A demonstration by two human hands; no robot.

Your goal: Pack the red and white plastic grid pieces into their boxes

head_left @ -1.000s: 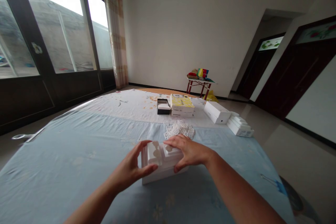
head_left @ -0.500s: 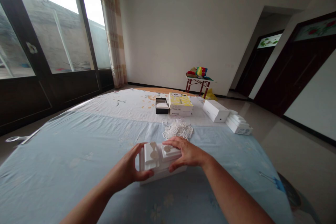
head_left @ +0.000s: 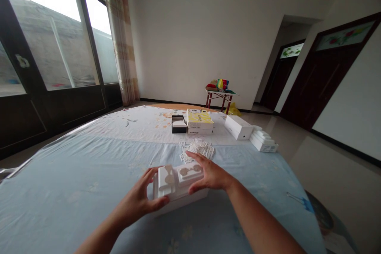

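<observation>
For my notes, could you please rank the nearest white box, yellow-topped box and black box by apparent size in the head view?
1. Nearest white box, looking larger partly from nearness
2. Yellow-topped box
3. Black box

A blue-white floral cloth (head_left: 98,178) lies over our table (head_left: 166,106). On it we see a white box (head_left: 186,200) nearest us; from there, heaped white pieces (head_left: 199,149) at one o'clock, a black box (head_left: 179,130) beside a yellow carton (head_left: 200,116) near twelve, a long carton (head_left: 238,127) and stepped carton (head_left: 264,145) at two.
</observation>
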